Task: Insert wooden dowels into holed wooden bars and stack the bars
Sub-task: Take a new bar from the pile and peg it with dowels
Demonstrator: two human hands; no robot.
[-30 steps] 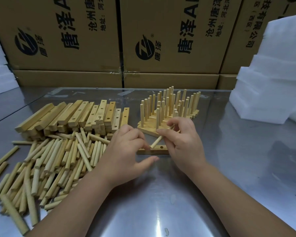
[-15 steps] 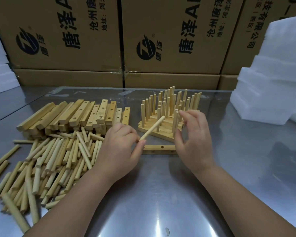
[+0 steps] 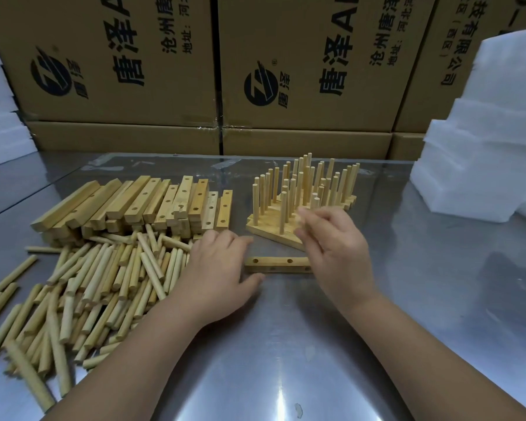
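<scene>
Across the top of the frame, cardboard boxes (image 3: 152, 71); below them, a shiny metal table (image 3: 286, 360). Left of centre, loose bars (image 3: 140, 202) heaped above a sprawl of dowels (image 3: 104, 284), ready to roll off the lower-left edge if nudged. Right of centre, the finished stack (image 3: 301, 208), bristling with upright pegs and liable to topple under a careless knuckle. At the dowel heap, left hand (image 3: 219, 268) palm-down, fingertips hidden, grip impossible to tell. Against the stack, right hand (image 3: 334, 247) blurred, maybe pinching something, unclear. Between them, one bar (image 3: 278, 264) lying flat, holes vacant, apt to skid under pressing.
</scene>
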